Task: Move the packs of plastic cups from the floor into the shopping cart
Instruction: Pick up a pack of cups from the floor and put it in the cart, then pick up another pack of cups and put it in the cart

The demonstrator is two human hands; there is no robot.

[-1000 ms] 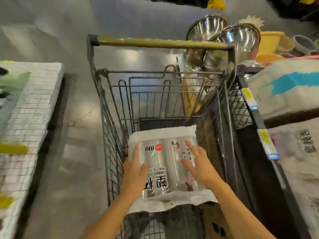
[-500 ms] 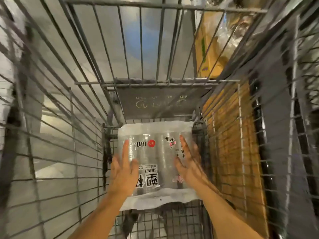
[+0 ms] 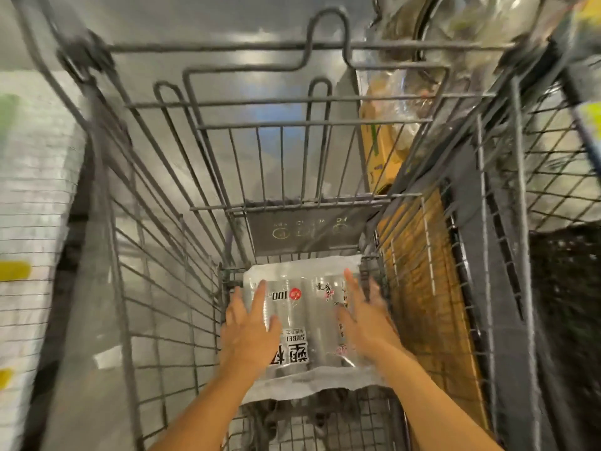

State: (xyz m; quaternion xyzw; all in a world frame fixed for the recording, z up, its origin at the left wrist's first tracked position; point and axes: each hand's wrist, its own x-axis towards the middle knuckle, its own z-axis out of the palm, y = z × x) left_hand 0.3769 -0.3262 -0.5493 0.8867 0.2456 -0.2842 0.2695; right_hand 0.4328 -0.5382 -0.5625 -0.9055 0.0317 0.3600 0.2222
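A clear pack of plastic cups (image 3: 305, 323) with black and red print lies low in the wire shopping cart (image 3: 292, 125), at the far end of the basket floor. My left hand (image 3: 250, 327) presses on the pack's left side with fingers spread. On its right side my right hand (image 3: 364, 320) does the same and is blurred. Both forearms reach down into the basket from the near edge. I see no other cup packs.
The cart's folded child seat and dark flap (image 3: 302, 229) stand just beyond the pack. A brown slatted panel (image 3: 422, 288) lines the right wall. White woven sacks (image 3: 29, 206) lie left of the cart, and plastic-wrapped goods (image 3: 390, 109) sit behind it.
The pack went down from near the cart's rim to the basket floor, with both hands on it throughout. My view has dropped deep into the cart.
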